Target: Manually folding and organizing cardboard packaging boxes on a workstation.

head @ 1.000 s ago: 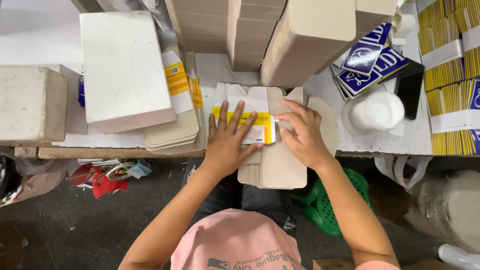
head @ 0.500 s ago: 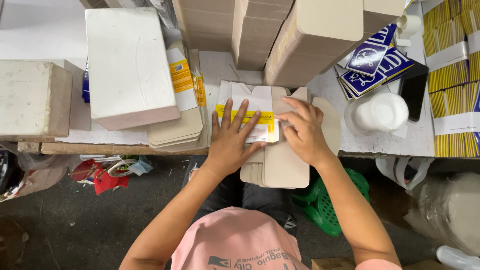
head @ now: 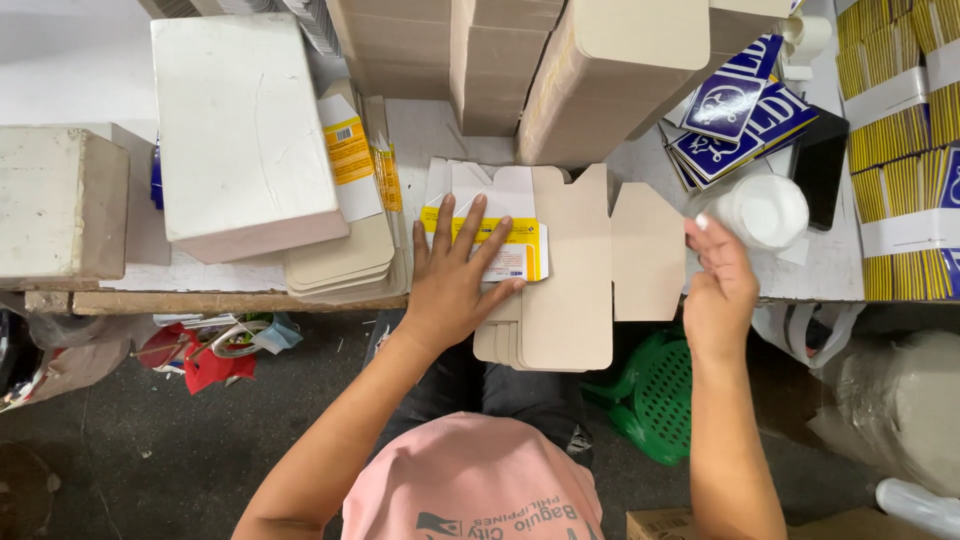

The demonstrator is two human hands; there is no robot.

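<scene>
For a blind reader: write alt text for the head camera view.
Seen from above, a person's left hand presses flat on a yellow-and-white carton blank on a worktable, while the right hand reaches to a white jar. Plain cardboard blanks lie between the hands, with stacked cartons behind.

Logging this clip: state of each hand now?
Left hand: open, flat on the folded carton.
Right hand: holding nothing, fingertips at the white jar.

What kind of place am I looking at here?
Probably a small box-folding or packing workshop: the left hand presses a flat carton blank, tall cardboard stacks crowd the worktable, and banded yellow packs sit alongside.
</scene>
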